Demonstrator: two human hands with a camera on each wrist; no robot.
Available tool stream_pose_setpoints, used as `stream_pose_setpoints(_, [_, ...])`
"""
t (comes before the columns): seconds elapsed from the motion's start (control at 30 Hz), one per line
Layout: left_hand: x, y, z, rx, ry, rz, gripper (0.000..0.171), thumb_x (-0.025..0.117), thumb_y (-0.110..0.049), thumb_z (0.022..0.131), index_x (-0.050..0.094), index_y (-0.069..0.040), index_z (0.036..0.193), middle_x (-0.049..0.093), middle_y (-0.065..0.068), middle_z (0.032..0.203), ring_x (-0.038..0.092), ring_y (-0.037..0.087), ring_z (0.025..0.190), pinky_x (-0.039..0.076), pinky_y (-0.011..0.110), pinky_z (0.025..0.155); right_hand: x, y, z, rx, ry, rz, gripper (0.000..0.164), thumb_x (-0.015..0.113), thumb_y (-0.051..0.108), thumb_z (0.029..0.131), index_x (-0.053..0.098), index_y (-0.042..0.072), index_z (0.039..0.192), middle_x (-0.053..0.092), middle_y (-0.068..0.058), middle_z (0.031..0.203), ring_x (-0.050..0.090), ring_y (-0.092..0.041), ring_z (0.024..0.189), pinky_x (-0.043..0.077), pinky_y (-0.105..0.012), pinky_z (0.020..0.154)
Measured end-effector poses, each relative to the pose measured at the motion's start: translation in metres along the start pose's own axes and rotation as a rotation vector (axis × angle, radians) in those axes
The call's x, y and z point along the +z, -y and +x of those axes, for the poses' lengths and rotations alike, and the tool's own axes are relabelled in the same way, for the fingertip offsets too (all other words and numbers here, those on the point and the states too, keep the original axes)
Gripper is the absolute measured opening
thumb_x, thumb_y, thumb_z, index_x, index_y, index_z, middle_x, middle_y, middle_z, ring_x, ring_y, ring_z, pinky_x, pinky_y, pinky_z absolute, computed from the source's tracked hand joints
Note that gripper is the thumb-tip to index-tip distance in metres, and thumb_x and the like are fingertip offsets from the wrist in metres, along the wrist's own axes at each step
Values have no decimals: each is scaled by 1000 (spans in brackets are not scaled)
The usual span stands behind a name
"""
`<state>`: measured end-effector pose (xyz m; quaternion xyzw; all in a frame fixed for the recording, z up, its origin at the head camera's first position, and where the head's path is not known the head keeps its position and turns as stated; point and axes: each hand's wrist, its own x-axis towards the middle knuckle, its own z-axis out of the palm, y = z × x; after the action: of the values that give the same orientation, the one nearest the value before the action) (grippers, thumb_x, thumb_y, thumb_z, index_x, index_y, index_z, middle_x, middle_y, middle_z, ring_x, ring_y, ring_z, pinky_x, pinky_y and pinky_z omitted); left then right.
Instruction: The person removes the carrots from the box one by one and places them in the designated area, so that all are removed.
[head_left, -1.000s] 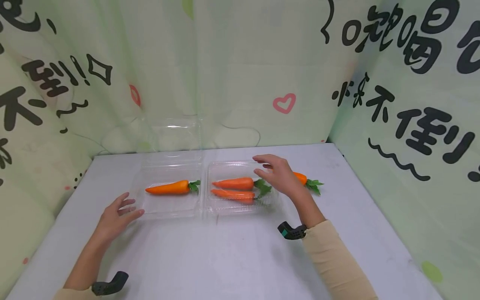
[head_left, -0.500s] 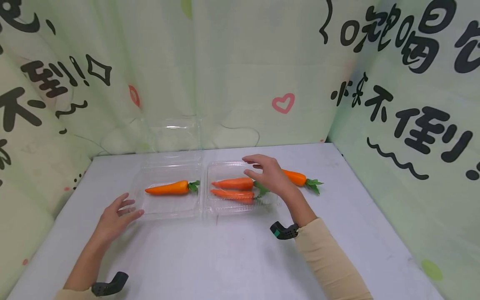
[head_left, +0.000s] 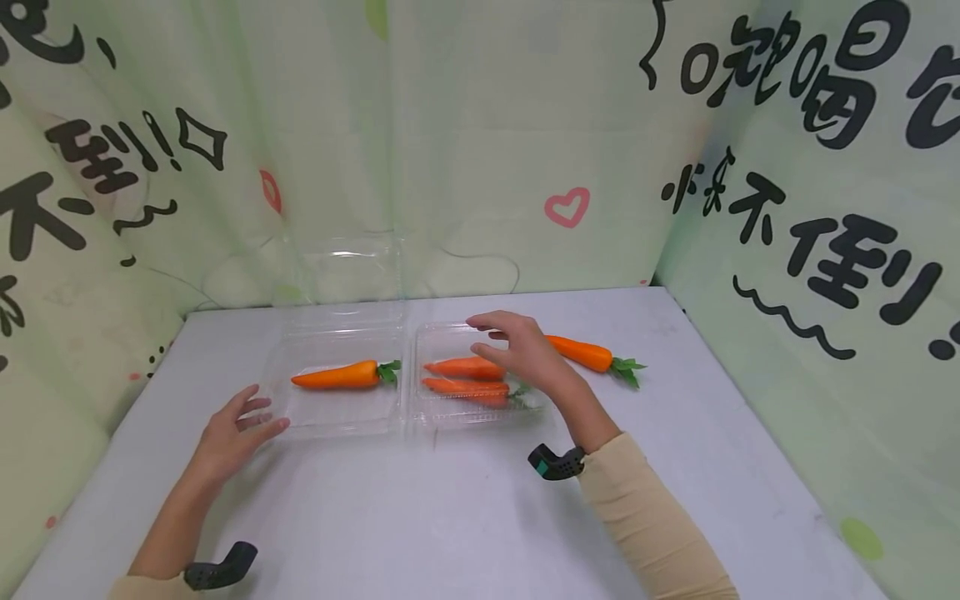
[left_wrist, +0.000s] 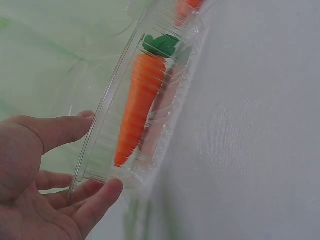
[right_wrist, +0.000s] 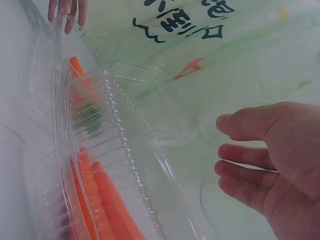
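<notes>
Two clear plastic boxes stand side by side. The left box (head_left: 341, 421) holds one orange carrot (head_left: 337, 377) with green leaves. Its clear lid (head_left: 352, 275) stands up behind it. My left hand (head_left: 232, 435) touches its near left corner, the thumb and straight fingers on either side of the rim. Two redder carrots (head_left: 462, 388) lie in the right box (head_left: 450, 417). Over that box's right part is my right hand (head_left: 517, 350), fingers spread and holding nothing, hiding the leaves of the upper carrot. In the right wrist view the right palm (right_wrist: 295, 160) is bare.
Another orange carrot (head_left: 581, 352) lies on the white table (head_left: 420, 517) to the right of the boxes, its tip hidden behind the right hand. Pale green curtains (head_left: 480, 150) with black writing stand behind and along both sides.
My right hand has moved left over the right box, covering more of its carrots and baring more of the carrot on the table. The left hand has stayed in place.
</notes>
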<state>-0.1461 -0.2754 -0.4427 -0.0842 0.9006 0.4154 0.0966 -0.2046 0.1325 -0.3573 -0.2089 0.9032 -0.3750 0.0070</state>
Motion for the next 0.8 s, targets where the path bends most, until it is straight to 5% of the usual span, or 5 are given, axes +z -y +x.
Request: stream_pose_setpoints(0.8, [0,-3,-2,-5,-3,5,98,63,-48,89,4,-8,156,32,26,152,36,46,136,41,60,104,18,8,11,-17,49,-15,42,67,20,91,59,16,133,60,-2,134,58,-20,121,52,-36,101])
